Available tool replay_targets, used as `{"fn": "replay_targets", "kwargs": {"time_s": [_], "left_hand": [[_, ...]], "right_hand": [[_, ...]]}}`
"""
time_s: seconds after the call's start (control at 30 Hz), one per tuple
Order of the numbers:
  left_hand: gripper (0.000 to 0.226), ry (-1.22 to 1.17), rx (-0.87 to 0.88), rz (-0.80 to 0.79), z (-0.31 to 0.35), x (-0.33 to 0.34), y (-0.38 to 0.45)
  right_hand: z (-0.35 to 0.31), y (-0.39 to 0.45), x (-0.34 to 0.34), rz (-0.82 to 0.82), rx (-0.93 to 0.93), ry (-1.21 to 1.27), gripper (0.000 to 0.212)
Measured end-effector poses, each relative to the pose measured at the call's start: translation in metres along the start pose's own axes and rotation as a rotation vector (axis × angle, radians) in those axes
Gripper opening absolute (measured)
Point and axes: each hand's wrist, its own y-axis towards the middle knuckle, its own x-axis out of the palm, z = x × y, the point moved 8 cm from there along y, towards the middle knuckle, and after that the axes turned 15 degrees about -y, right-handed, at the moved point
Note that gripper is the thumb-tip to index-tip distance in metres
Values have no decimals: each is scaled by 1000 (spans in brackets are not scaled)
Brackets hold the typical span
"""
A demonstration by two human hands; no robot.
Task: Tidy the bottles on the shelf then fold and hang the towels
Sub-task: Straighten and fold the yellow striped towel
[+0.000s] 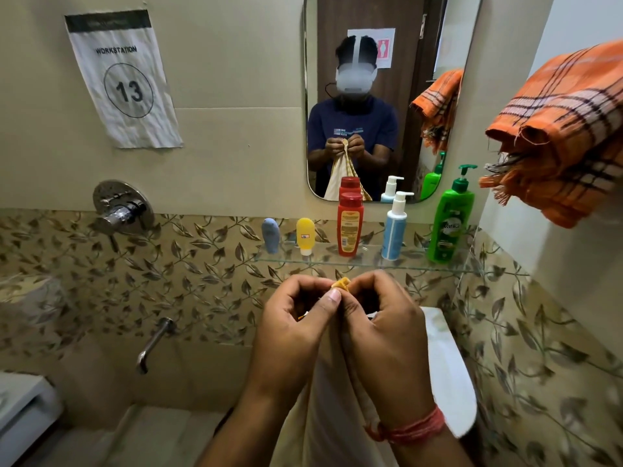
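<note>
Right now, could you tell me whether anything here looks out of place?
The orange towel on the right wall hangs bunched, its frayed edges dangling. The five bottles on the shelf stand upright in a row.

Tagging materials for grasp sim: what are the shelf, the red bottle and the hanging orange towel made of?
Shelf: clear glass, tile pattern shows through. Red bottle: likely glossy plastic, opaque with highlights. Orange towel: woven checked cloth, probably cotton, frayed fringe.
</note>
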Motion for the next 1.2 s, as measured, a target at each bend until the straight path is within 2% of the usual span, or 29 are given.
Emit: {"fn": "replay_targets", "kwargs": {"time_s": [0.17, 0.33, 0.43, 0.63, 0.8, 0.87, 0.93, 1.07, 1.2], "left_hand": [[13, -111, -74, 83, -13, -2, -8], [8, -176, -88, 116, -18, 1, -16], [18, -170, -87, 129, -20, 0, -21], [26, -137, -79, 132, -21, -3, -25], [9, -84, -77, 126, -23, -5, -22], [10, -111, -84, 155, -25, -10, -16], [11, -110, -55, 196, -22, -19, -11], [16, -145, 69, 356, -2, -45, 4], [27, -294, 194, 575, 19, -89, 26]], "right_hand": [[7, -9, 9, -38, 10, -71, 11], [17, -18, 9, -23, 121, 52, 16], [22, -24, 15, -66, 212, 194, 13], [23, -31, 22, -144, 208, 250, 9], [21, -31, 21, -144, 144, 144, 9], [16, -34, 27, -221, 103, 175, 13], [11, -39, 38, -373, 51, 245, 22], [23, -54, 60, -688, -50, 223, 15], [55, -76, 67, -929, -193, -33, 21]]}}
